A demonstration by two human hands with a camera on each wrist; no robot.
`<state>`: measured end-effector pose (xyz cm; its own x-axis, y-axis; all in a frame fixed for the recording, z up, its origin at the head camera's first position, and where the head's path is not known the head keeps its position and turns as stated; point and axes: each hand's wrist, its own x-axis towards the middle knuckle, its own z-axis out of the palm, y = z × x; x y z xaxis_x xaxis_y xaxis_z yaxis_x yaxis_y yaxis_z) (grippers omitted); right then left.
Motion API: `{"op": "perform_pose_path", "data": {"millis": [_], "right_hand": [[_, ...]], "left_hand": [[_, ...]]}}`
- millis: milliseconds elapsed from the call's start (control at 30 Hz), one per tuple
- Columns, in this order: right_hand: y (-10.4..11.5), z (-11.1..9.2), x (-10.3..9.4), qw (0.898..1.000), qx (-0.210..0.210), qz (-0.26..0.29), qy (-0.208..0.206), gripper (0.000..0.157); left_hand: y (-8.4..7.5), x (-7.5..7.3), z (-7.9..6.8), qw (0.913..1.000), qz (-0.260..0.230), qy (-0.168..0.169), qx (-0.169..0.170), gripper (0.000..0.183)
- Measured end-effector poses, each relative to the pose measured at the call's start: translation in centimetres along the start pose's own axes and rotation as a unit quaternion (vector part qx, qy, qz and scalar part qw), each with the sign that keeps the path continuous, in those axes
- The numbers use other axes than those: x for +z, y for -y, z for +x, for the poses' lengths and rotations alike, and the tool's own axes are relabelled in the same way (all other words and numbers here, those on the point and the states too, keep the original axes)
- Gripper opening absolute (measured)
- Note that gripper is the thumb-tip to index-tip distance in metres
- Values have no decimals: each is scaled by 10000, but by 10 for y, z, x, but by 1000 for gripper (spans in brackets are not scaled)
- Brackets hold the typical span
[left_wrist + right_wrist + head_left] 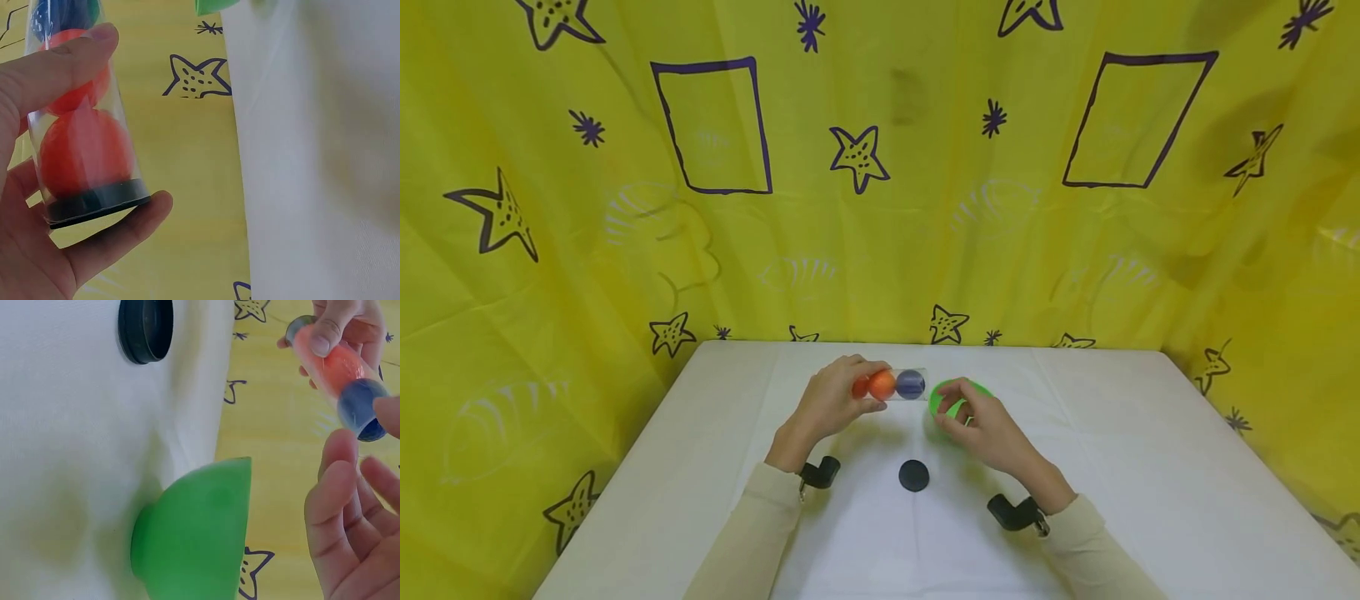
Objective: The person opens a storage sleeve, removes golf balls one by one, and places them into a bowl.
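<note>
My left hand [829, 398] grips a clear plastic tube [120, 128], held sideways above the table. Inside it are two orange balls [87, 153] and a dark blue ball [911, 384], the blue one at the end toward my right hand. A black cap [100, 203] closes the other end. My right hand [988, 425], fingers loosely bent and holding nothing, hovers by the tube's blue-ball end, over a green bowl [197, 531]. The bowl's inside is mostly hidden behind that hand. On the table in front lies a loose black round cap [913, 475].
A white-covered table [1120, 467] spreads beneath both hands. Behind it and at the sides hangs a yellow curtain [917, 233] with drawn stars and shapes. Each wrist carries a dark camera mount [1015, 512].
</note>
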<state>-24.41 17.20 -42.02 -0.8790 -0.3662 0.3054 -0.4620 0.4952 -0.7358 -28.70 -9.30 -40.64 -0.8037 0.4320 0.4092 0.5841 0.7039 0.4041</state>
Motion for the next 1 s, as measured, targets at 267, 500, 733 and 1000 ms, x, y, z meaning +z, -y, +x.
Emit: {"op": "perform_pose_path", "data": {"millis": [267,500,733,1000], "right_hand": [[-2,-1,-5,9987,437,267,-71,45],[-3,0,-5,9973,513,525,73,49],[-3,0,-3,9968,429,646,176,50],[-3,0,-2,9963,453,699,207,46]], "left_hand": [[-6,-2,-1,9999,-70,128,57,49],[-11,-3,-1,9996,-93,65,268,49],[-12,-3,-1,9991,-23,-24,423,48],[-14,-4,-1,9990,-168,-6,406,46]]}}
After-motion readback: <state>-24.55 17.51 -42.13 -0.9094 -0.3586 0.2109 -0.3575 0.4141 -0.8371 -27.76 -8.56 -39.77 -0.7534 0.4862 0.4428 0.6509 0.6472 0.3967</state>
